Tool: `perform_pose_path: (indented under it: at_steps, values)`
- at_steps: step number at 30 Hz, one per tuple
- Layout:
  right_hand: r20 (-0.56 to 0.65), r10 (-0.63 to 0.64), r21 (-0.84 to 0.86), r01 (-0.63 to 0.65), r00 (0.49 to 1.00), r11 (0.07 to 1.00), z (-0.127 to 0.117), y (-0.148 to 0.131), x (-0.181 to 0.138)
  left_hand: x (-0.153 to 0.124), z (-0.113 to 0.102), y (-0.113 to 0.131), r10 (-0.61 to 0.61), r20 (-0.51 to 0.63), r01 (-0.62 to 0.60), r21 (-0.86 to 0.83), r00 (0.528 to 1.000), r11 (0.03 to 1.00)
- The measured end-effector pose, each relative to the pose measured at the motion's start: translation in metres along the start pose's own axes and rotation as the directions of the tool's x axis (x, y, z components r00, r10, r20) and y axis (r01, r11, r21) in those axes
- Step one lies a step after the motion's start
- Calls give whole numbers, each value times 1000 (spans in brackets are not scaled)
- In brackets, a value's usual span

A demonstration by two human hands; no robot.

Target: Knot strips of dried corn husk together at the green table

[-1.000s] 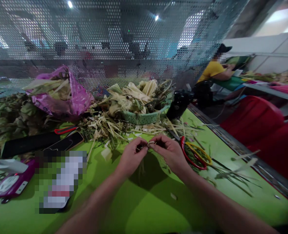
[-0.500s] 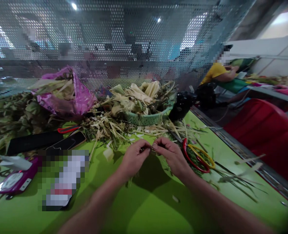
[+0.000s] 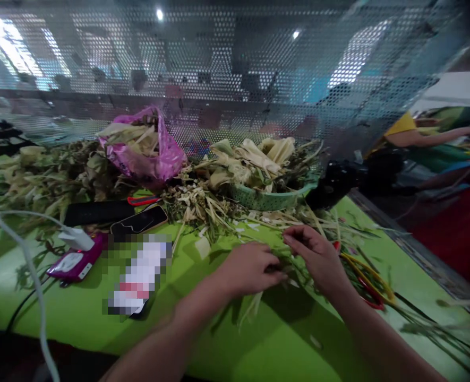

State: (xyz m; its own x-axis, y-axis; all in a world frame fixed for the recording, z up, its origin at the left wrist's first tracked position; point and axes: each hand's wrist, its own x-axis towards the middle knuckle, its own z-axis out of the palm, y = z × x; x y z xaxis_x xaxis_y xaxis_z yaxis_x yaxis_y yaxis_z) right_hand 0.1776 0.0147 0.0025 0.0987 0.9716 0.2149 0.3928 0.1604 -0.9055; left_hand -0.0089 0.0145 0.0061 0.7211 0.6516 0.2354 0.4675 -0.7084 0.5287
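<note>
My left hand (image 3: 253, 269) is closed above the green table, and a pale strip of dried husk (image 3: 252, 312) hangs down from beneath its curled fingers. To the right and slightly farther off, my right hand (image 3: 316, 257) is raised with thumb and forefinger pinched together. What those fingertips hold, if anything, is too small to make out. Red-and-yellow-handled scissors (image 3: 368, 278) lie beside my right wrist, partly covered by it. Green and straw-coloured plant scraps lie beyond both hands.
A green basket (image 3: 264, 200) heaped with dried husks stands at the back. Left of it are a pink plastic bag (image 3: 171, 154), a red cutter (image 3: 143, 200), phones and a purple power strip (image 3: 77, 260) with a white cable. Another person's arm (image 3: 429, 137) shows at far right.
My hands were together at the fingertips; now they are apart, the right one farther off and to the right. The view has swung left, so everything sits farther right.
</note>
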Motion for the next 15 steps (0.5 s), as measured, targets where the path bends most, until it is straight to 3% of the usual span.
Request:
perform_pose_path:
  at_steps: [4, 8, 15]
  values:
    - [27, -114, -156, 116, 993, 981, -1, 2, 2, -1, -4, -5, -45, -87, 48, 34, 995, 998]
    - [220, -132, -294, 194, 967, 936, 5, -11, 12, 0, -1, -4, -23, -134, 28, 36, 991, 999]
    - [535, -183, -300, 387, 825, 872, 41, -43, 43, -9, -3, 17, 77, -211, -91, -56, 974, 994]
